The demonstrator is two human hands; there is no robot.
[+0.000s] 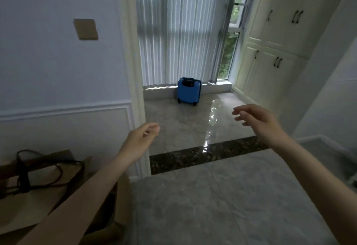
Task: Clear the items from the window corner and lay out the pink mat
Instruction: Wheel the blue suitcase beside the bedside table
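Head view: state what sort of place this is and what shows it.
Probably a room in a home: built-in cupboards along one wall, vertical blinds over a tall window, polished marble floor, and a small blue suitcase by the window.

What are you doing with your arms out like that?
A person is reaching both arms toward the window corner. The left hand and right hand hold nothing, with fingers loosely curled. A small blue suitcase stands upright on the shiny floor below the blinds, not yet touched. No pink mat is in view.
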